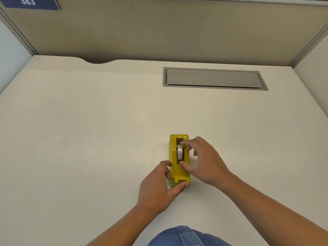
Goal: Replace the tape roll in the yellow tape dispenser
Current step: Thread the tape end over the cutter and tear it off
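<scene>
The yellow tape dispenser (178, 172) sits on the pale desk (88, 139), lower centre-right of the frame, with the tape roll (180, 153) seated upright in its slot. The left hand (158, 185) braces the dispenser's near end, thumb across the cutter end and fingers curled against the left side. The right hand (204, 160) pinches the roll — forefinger on the far edge, thumb at the near edge — though whether the grip is firm is hard to tell. To lift cleanly, keep the base pinned down and draw the roll straight up, so its hub clears both side notches together.
</scene>
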`<action>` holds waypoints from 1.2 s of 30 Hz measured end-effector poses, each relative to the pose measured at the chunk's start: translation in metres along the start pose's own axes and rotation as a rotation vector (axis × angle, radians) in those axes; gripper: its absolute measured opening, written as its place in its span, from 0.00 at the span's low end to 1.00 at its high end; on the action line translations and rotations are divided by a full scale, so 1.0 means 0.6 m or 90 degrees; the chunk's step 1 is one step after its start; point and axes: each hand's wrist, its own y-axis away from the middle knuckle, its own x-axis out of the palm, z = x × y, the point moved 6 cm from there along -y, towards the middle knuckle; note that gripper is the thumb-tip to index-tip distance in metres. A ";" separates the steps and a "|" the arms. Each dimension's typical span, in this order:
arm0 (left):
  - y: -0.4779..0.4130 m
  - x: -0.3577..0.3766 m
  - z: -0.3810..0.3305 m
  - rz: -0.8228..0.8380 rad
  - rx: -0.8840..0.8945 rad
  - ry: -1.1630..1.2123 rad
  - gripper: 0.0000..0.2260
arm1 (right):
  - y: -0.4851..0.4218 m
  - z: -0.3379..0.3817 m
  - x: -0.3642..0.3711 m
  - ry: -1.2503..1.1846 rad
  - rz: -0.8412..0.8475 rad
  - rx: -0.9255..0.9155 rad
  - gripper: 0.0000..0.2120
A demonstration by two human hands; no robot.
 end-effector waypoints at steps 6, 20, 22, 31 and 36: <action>0.004 -0.009 0.001 -0.017 0.015 -0.018 0.34 | 0.022 0.002 0.001 -0.007 -0.039 0.013 0.23; -0.084 -0.050 -0.048 -0.009 0.077 -0.111 0.28 | 0.001 0.053 -0.021 0.104 -0.080 -0.020 0.12; -0.091 -0.045 -0.051 0.005 0.082 -0.128 0.24 | -0.005 0.056 -0.021 0.122 -0.071 -0.008 0.10; -0.103 -0.040 -0.059 -0.003 0.100 -0.123 0.12 | -0.016 0.061 -0.027 0.147 -0.048 0.013 0.07; -0.103 -0.039 -0.063 -0.001 0.097 -0.132 0.11 | -0.025 0.068 -0.029 0.179 -0.038 0.006 0.08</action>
